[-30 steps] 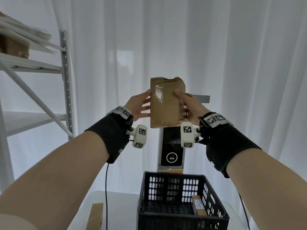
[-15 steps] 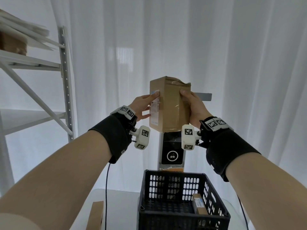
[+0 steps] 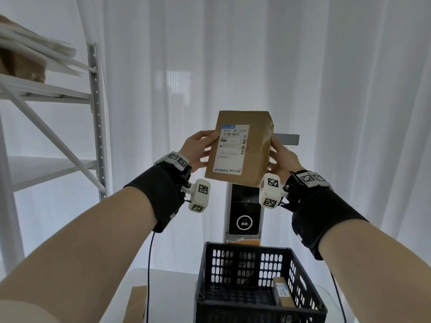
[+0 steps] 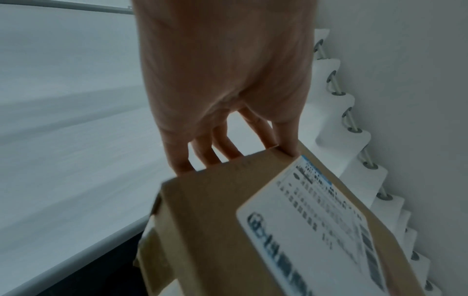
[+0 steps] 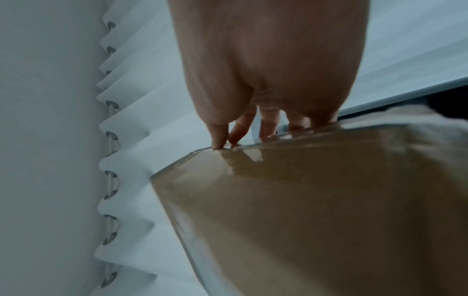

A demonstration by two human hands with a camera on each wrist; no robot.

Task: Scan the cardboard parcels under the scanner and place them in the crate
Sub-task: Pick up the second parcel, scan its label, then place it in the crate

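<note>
I hold a brown cardboard parcel [image 3: 254, 145] up in front of the scanner post [image 3: 243, 213], its white shipping label [image 3: 232, 149] turned towards me. My left hand [image 3: 198, 150] grips its left edge, thumb on the label side and fingers behind; the left wrist view shows the fingers [image 4: 182, 158] behind the parcel [image 4: 210, 226]. My right hand [image 3: 278, 159] holds the right edge, and the right wrist view has its fingertips [image 5: 219, 140] on the taped side of the parcel [image 5: 316, 210]. The scanner's grey head [image 3: 286, 139] juts out behind the parcel. Below stands the black crate [image 3: 251, 306].
Another labelled parcel [image 3: 281, 292] lies inside the crate at its right. A further cardboard parcel [image 3: 136, 304] lies on the white table [image 3: 172, 297] left of the crate. A grey metal shelf rack [image 3: 95, 108] stands at the left, white curtains behind everything.
Both hands have turned the parcel about its upright axis, bringing the label side from the left round to face me. It stays at about the same height before the scanner.
</note>
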